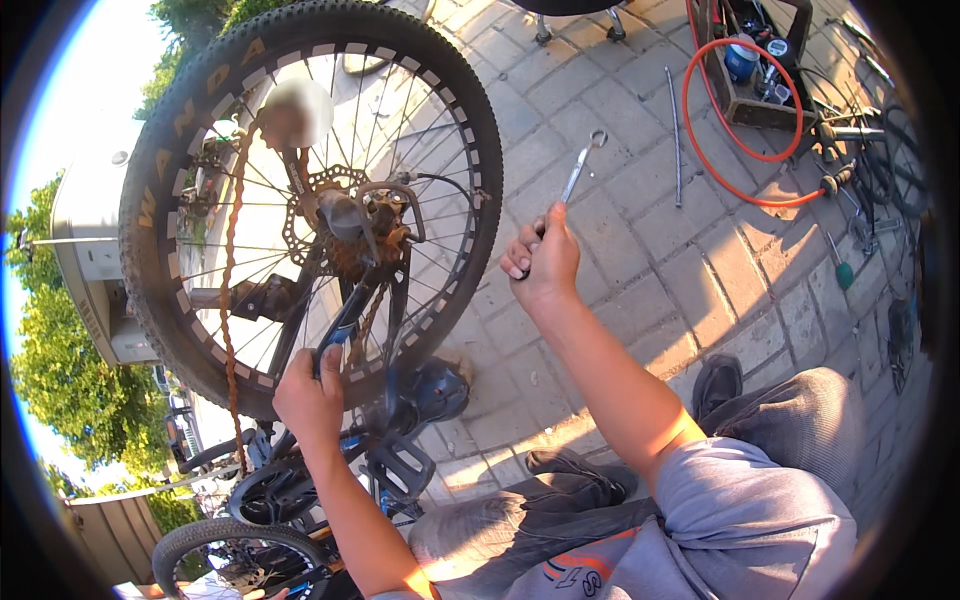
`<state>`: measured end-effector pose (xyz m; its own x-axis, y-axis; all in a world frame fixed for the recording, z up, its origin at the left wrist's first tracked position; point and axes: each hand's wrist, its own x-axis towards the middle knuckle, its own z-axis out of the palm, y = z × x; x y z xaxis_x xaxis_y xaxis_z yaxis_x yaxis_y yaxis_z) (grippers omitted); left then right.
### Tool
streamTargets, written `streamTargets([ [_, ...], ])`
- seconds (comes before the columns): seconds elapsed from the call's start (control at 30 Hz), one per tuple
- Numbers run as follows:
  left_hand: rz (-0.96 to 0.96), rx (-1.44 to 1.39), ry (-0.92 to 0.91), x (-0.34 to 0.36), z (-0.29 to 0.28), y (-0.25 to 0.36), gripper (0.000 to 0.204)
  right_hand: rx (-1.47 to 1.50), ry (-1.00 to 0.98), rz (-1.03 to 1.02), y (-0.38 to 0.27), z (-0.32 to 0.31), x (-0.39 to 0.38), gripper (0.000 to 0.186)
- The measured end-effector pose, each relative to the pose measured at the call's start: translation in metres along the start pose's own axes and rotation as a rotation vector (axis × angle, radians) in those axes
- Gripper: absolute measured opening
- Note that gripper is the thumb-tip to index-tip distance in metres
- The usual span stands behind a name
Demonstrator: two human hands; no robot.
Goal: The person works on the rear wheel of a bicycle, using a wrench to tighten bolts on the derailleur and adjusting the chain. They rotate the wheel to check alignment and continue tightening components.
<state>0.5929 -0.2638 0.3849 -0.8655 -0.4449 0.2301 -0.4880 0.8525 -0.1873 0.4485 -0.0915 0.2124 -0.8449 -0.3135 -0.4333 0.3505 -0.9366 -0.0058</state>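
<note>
A bicycle's rear wheel (470, 110), with a fat black tyre, fills the left. Its hub carries a rusty sprocket cluster (360, 240) and a brake disc (300, 235). A rusty chain (233, 260) hangs down across the spokes. My left hand (312, 395) is closed around a dark frame tube (345, 318) below the hub. Right of the wheel, my right hand (545, 258) is closed on a metal wrench (577, 172), its ring end pointing up and away. Something dark also shows between those fingers; what it is I cannot make out.
A pedal (402, 465) sticks out below the wheel. On the brick paving (630, 260) lie a thin metal rod (675, 140) and an orange hose (690, 100). A wooden toolbox (765, 112) and a green-handled screwdriver (843, 270) are at the right. Another bicycle wheel (180, 550) stands lower left.
</note>
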Motion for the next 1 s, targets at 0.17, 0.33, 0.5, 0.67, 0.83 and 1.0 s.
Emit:
streamTargets([
  [0.17,0.013,0.009,-0.013,0.002,0.007,0.000,0.052,-1.112,-0.525,-0.540,0.028,0.005,-0.024,0.041],
  [0.33,0.001,0.022,-0.015,0.000,0.002,0.001,0.053,-0.325,-0.209,-0.063,-0.002,-0.004,0.006,0.033],
  [0.5,0.011,0.040,0.008,-0.002,0.001,-0.006,0.052,-0.708,-0.163,-0.067,0.017,0.007,-0.020,0.038],
  [0.67,-0.020,0.062,-0.035,0.000,0.000,-0.001,0.051,-0.085,0.061,-0.080,-0.004,0.014,0.007,0.040],
  [0.83,0.015,0.035,0.004,-0.003,0.003,-0.004,0.052,-0.858,-0.350,-0.376,0.017,-0.002,-0.007,0.039],
  [1.0,-0.001,0.014,-0.007,-0.001,0.005,-0.002,0.053,-0.476,-0.106,0.012,0.015,0.014,-0.013,0.036],
])
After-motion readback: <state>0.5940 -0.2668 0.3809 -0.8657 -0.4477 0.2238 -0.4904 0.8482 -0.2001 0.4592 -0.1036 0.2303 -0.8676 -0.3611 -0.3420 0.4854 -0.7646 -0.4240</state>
